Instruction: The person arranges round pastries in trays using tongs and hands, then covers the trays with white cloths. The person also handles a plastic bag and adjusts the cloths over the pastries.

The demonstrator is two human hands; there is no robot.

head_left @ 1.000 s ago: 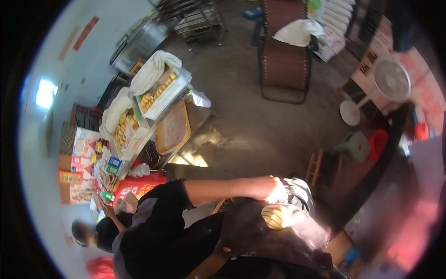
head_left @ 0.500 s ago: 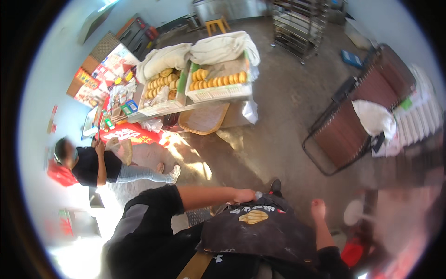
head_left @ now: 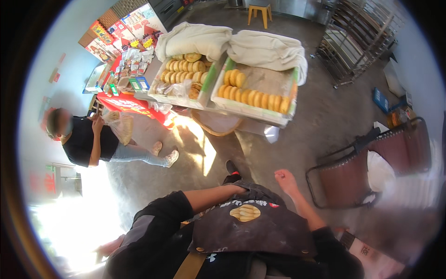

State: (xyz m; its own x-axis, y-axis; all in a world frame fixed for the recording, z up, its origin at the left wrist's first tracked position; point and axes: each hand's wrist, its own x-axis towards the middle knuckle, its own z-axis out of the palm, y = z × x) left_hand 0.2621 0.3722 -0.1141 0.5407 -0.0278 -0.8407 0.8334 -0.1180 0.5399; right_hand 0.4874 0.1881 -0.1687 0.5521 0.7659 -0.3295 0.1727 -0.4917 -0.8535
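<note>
My left hand [head_left: 236,189] is at the upper edge of my dark apron [head_left: 274,230]. Its fingers are hidden in the apron's folds, so I cannot see what they hold, if anything. Out in front of me to the right is my right hand [head_left: 284,178], its fingers curled in with nothing showing in them. It hangs in the air above the floor, apart from the apron. Ahead, two shallow trays stand side by side on a table: the left tray [head_left: 202,98] and the right tray [head_left: 251,114]. Both hold rows of round golden flatbreads [head_left: 253,98], partly covered by cream cloths [head_left: 267,49].
At the left stands a person [head_left: 93,139] with a clear bag of food [head_left: 123,129]. A round basket [head_left: 216,124] sits below the trays. A brown folding recliner [head_left: 344,181] is at the right, a metal rack [head_left: 353,46] far right, a yellow stool [head_left: 259,15] at the back.
The trays appear closer and further right as my view shifts. My left hand has slipped into the apron's folds; the pale item by its fingers no longer shows. My right hand has swung forward.
</note>
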